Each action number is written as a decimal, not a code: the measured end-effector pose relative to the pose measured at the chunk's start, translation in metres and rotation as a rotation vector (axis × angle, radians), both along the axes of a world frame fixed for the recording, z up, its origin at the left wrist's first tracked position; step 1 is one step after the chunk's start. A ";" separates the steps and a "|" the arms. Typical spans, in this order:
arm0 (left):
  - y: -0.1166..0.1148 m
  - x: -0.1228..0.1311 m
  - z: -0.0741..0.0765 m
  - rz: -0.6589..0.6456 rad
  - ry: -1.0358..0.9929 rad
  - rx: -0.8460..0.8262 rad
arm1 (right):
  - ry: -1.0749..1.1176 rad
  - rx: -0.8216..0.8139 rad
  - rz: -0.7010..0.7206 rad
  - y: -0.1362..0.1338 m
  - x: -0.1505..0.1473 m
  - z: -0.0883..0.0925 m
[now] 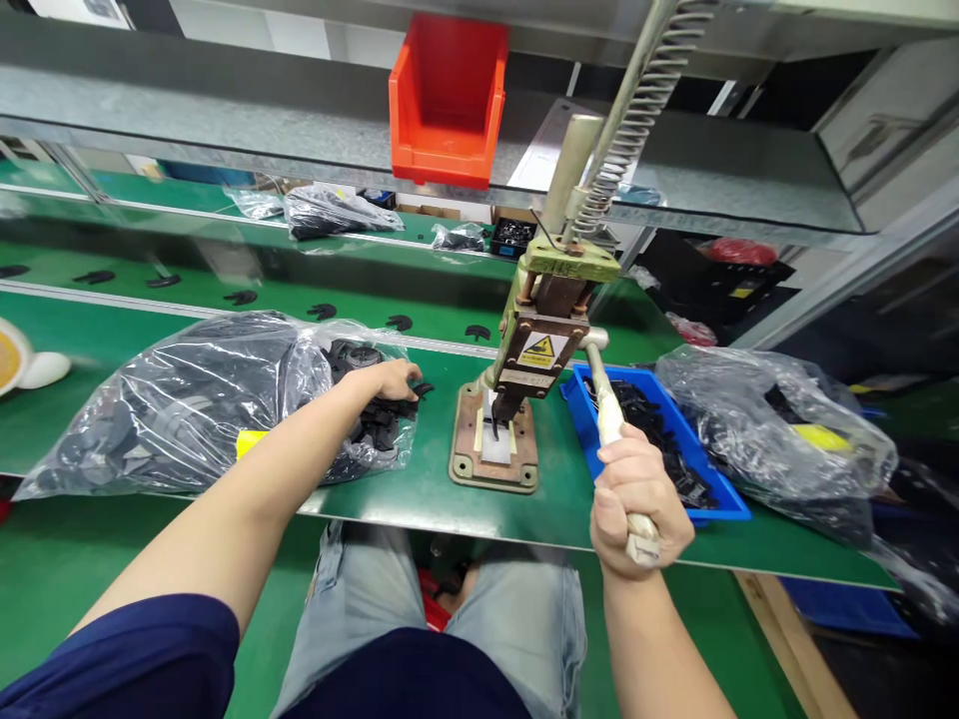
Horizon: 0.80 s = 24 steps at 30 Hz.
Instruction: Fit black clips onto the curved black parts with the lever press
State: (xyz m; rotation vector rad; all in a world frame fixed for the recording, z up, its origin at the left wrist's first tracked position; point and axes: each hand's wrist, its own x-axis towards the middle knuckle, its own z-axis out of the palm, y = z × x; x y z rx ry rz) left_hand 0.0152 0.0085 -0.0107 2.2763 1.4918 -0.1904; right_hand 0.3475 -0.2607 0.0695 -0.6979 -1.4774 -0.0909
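Observation:
My right hand point(638, 499) is wrapped round the pale, worn lever handle point(608, 404) of a hand press point(535, 350). A yellow warning label is on the front of the press. Its ram points down at a small metal fixture point(495, 439) on the brown base plate. My left hand point(395, 380) is at the mouth of a clear plastic bag point(202, 399) full of black plastic parts. Its fingers are closed on a black plastic part point(424, 388), whose tip shows beyond the fingertips; the rest of it is hidden.
Right of the press stands a blue tray point(708, 464) of small black parts, with another clear bag point(786, 424) beside it. Several black curved parts point(400, 323) lie spaced out on the green belt behind. An orange bin point(448, 110) sits on the shelf above.

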 end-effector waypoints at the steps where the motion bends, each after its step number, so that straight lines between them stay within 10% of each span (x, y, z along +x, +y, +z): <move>1: 0.000 0.001 -0.001 -0.020 -0.006 0.006 | 0.000 -0.002 0.003 0.000 0.000 0.000; 24: -0.029 0.045 -0.005 -0.131 -0.121 -0.099 | -0.015 -0.005 -0.007 0.000 0.001 -0.001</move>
